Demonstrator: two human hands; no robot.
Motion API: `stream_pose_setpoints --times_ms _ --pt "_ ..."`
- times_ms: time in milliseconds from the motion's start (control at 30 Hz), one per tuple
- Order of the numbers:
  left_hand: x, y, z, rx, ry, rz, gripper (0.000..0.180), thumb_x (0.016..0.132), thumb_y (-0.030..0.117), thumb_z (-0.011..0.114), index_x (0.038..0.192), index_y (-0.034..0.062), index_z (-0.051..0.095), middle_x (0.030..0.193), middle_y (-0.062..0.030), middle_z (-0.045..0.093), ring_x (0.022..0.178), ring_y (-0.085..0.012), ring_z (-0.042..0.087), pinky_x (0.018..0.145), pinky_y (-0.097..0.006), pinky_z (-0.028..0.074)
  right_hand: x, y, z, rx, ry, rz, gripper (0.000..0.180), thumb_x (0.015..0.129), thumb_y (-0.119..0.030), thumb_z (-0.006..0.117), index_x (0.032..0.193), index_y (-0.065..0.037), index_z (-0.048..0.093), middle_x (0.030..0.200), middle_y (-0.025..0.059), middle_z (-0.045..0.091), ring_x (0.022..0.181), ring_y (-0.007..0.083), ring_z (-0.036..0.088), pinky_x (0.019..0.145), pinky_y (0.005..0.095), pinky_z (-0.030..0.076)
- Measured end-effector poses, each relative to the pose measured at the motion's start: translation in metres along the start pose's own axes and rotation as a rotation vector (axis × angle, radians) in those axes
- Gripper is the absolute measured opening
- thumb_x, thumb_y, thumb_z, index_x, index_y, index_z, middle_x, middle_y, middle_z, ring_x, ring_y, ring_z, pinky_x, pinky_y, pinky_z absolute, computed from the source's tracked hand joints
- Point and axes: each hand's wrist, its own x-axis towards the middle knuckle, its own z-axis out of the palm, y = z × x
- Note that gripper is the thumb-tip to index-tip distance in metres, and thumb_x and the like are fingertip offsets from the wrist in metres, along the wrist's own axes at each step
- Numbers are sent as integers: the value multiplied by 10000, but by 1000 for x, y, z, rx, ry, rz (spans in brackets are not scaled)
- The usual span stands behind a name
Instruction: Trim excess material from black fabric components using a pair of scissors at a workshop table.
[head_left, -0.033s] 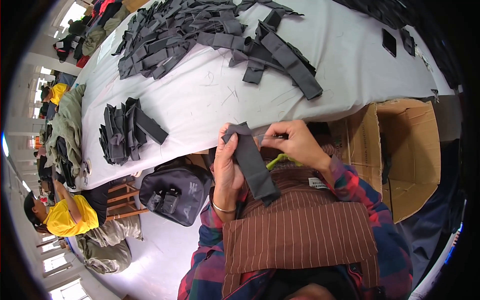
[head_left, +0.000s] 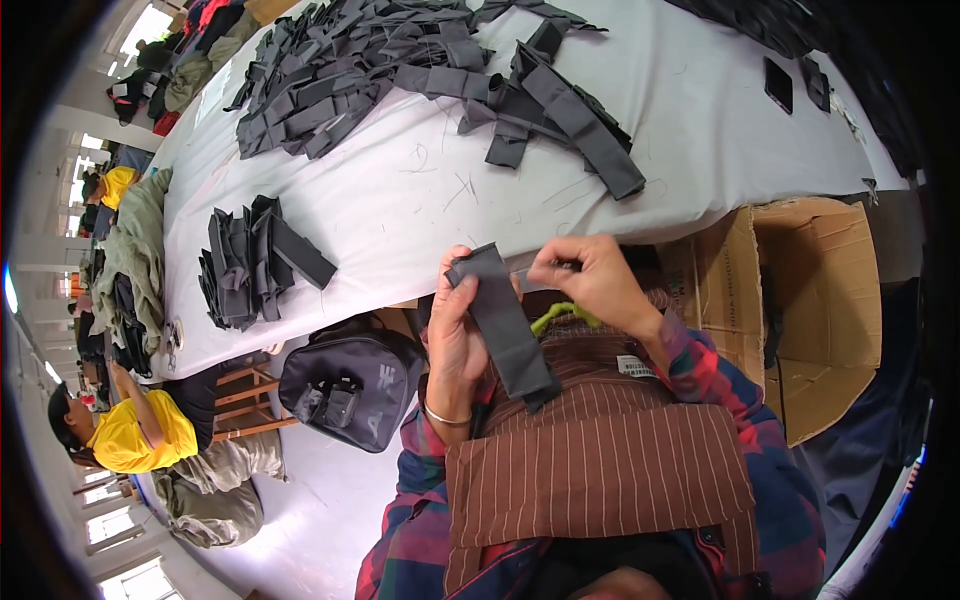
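Note:
My left hand point(head_left: 455, 325) grips a dark grey fabric strip point(head_left: 505, 325) between thumb and fingers. The strip slants down over the brown striped apron point(head_left: 600, 465), its upper end near the table edge. Just right of the strip, my right hand point(head_left: 592, 285) is closed in a pinch. A small dark thing point(head_left: 570, 265) shows at its fingers, too small to name. Below that hand lies a yellow-green cord-like thing point(head_left: 562, 316) against the apron.
On the white-covered table point(head_left: 420, 205) lie a big heap of dark strips point(head_left: 350, 75), a smaller stack point(head_left: 240, 265) and a phone point(head_left: 778, 85). An open cardboard box point(head_left: 820, 300) stands right, a black bag point(head_left: 355, 385) left. A person in yellow point(head_left: 150, 430) sits farther left.
My right hand has shifted slightly and turned, its fingertips a little farther from the strip. My left hand and the strip stay nearly still.

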Motion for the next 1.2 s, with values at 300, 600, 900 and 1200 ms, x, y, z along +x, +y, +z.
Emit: stream_pose_setpoints --times_ms 300,600,900,1200 --pt "-15 18 5 7 -159 -227 720 779 9 541 1468 75 342 1362 -137 467 1217 -257 487 1062 -382 357 3 -23 -19 293 211 50 126 895 -132 664 917 -12 632 764 -44 574 686 23 472 578 208 388" --pt "-1 30 32 1015 -210 186 793 626 -89 738 1356 113 504 1237 -65 428 1096 -186 465 959 -264 367 -8 -35 -22 308 -170 171 98 901 -118 644 869 -27 622 738 -56 539 672 1 471 610 174 388" --pt "6 14 4 1294 222 383 784 711 56 774 1383 64 370 1192 -116 453 1077 -225 502 897 -327 420 -22 -24 -4 -144 106 -386 357 696 186 484 949 -24 622 749 53 578 624 108 543 582 232 444" --pt "11 9 11 86 147 -121 539 907 259 639 1320 17 390 1085 -107 578 959 -184 577 845 -319 469 -22 -11 1 -503 130 -627 483 677 95 639 1110 -118 646 809 41 660 568 209 593 507 295 425"
